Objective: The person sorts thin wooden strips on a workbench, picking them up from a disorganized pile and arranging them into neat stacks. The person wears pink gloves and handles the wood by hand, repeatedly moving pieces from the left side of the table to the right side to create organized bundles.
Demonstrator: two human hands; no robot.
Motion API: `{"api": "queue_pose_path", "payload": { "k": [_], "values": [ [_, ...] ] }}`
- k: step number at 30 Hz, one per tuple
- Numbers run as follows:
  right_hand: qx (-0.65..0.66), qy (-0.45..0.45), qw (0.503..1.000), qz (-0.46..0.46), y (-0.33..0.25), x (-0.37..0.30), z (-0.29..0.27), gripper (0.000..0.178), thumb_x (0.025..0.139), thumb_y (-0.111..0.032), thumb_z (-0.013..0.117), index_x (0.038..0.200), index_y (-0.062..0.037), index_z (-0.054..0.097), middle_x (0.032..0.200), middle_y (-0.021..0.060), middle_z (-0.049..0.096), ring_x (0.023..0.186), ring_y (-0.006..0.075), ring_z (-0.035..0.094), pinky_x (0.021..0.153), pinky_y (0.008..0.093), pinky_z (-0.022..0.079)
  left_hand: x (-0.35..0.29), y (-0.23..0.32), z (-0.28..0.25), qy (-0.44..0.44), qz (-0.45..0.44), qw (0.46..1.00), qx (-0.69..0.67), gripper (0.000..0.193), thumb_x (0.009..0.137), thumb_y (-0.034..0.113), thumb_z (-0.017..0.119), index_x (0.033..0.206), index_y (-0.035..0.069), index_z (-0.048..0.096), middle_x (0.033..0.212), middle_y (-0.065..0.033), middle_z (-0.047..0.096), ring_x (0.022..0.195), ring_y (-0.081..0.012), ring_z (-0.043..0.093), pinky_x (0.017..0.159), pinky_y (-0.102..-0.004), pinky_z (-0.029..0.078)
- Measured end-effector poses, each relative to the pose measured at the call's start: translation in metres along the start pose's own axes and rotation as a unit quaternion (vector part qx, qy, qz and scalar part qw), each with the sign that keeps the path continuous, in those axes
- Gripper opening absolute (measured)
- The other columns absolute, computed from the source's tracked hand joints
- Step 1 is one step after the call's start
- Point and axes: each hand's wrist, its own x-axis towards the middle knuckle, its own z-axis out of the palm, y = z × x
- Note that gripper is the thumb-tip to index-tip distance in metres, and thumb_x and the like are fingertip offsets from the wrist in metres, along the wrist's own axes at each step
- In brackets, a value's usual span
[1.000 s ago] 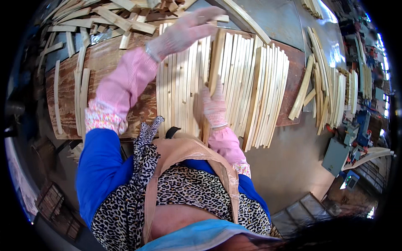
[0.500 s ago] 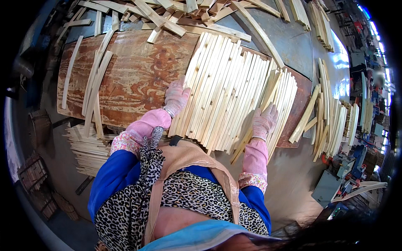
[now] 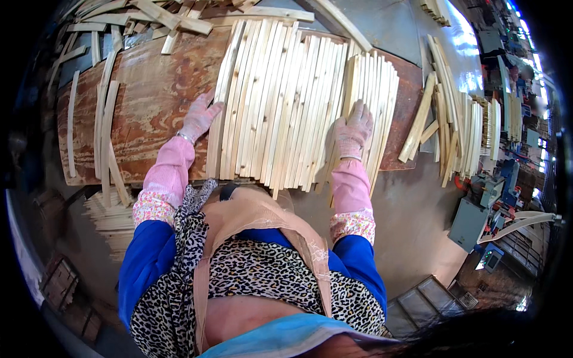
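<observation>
Many pale wooden strips [image 3: 268,101] lie side by side in a wide row on a worn reddish-brown plywood board [image 3: 161,83]. My left hand [image 3: 200,116], in a pale pink glove, is at the row's left edge, fingers apart and touching the outermost strip [image 3: 225,89]. Toward the right end, my right hand [image 3: 354,131], gloved alike, lies flat on the strips with its fingers stretched out. A yellower strip [image 3: 352,77] runs up from beneath that hand among the others. The near ends of the strips are uneven, and some stick out past the board's front edge.
Several loose strips [image 3: 104,131] lie across the board's left part. A jumbled wood pile [image 3: 161,18] covers the far side. Stacked strips [image 3: 113,221] sit below the board at left, and more strips [image 3: 444,113] lie at right. A grey machine [image 3: 468,224] stands farther right.
The whole view has shifted, so the board and row appear farther left and higher. The yellower strip, slanted before, now lies more nearly in line with the row. Both hands remain at the strips.
</observation>
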Motion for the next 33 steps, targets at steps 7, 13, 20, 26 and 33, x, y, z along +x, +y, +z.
{"api": "queue_pose_path", "payload": {
  "k": [7,13,20,26,33],
  "values": [
    [-0.042,0.005,0.999,-0.017,-0.012,-0.002,-0.006,0.067,0.088,-0.026,0.069,0.148,-0.0069,0.048,0.149,0.0182,0.049,0.137,0.0380,0.045,0.117,0.0506,0.035,-0.024,0.057,-0.024,0.186,-0.076,0.974,-0.109,0.033,0.097,0.017,0.064,0.125,0.002,0.071,0.110,-0.0079,0.075,0.095,-0.0170,0.068,0.088,-0.0299,0.053],
    [-0.020,0.035,0.999,-0.032,0.003,0.002,0.005,0.067,0.088,-0.036,0.068,0.147,-0.0107,0.049,0.148,0.0167,0.050,0.135,0.0391,0.047,0.117,0.0515,0.035,-0.018,0.162,0.037,0.031,-0.069,0.994,-0.077,0.039,0.098,0.026,0.062,0.131,0.005,0.068,0.091,-0.0068,0.075,0.076,-0.0133,0.067,0.069,-0.0326,0.056],
    [0.098,0.074,0.992,-0.014,-0.001,0.002,0.015,0.060,0.090,-0.049,0.065,0.138,-0.0118,0.064,0.145,0.0184,0.056,0.134,0.0410,0.048,0.118,0.0530,0.033,-0.012,0.242,0.198,-0.151,0.019,0.988,-0.042,0.046,0.101,0.018,0.051,0.144,0.003,0.056,0.129,-0.0173,0.069,0.115,-0.0273,0.067,0.105,-0.0389,0.052],
    [0.141,0.048,0.989,0.005,0.008,-0.003,0.012,0.060,0.092,-0.049,0.064,0.140,-0.0123,0.064,0.147,0.0194,0.055,0.139,0.0409,0.045,0.120,0.0535,0.030,-0.008,0.232,0.201,-0.161,-0.049,0.972,-0.167,0.061,0.098,0.014,0.053,0.157,0.005,0.040,0.152,-0.0184,0.054,0.126,-0.0266,0.062,0.112,-0.0390,0.047],
    [0.335,0.095,0.936,0.043,-0.003,-0.055,-0.047,0.042,0.094,-0.017,0.070,0.132,0.0002,0.064,0.119,0.0244,0.068,0.112,0.0398,0.063,0.094,0.0470,0.052,-0.017,0.247,0.179,-0.260,-0.080,0.960,-0.060,0.064,0.101,0.026,0.055,0.159,0.004,0.037,0.153,-0.0187,0.052,0.139,-0.0305,0.054,0.118,-0.0387,0.041]
  ]
}}
